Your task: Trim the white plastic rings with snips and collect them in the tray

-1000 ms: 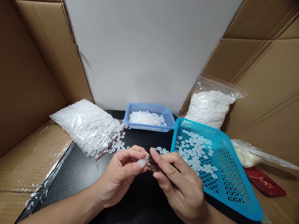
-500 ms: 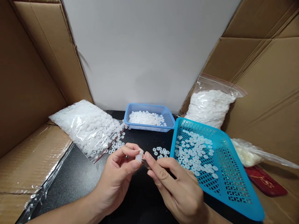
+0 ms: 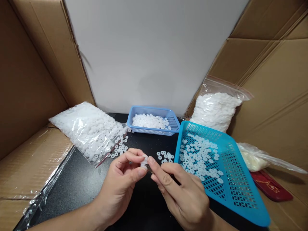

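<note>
My left hand (image 3: 120, 186) pinches a small white plastic piece (image 3: 144, 162) between thumb and fingers above the black table (image 3: 79, 183). My right hand (image 3: 183, 195) is closed on a thin metal tool (image 3: 149, 169), its tip touching the white piece. Loose white rings (image 3: 165, 156) lie on the table just beyond my fingers. To the right, a tilted turquoise basket (image 3: 235, 183) holds several white rings.
A small blue basket (image 3: 173, 120) of white rings stands at the back. An open plastic bag of rings (image 3: 89, 128) lies at left, spilling some. Another full bag (image 3: 216, 110) leans at right. A red flat object (image 3: 271, 189) and a further bag (image 3: 255, 158) lie far right. Cardboard walls surround the table.
Both hands have shifted slightly left and toward the camera, still joined at the white piece. The tool tip has moved closer against the piece.
</note>
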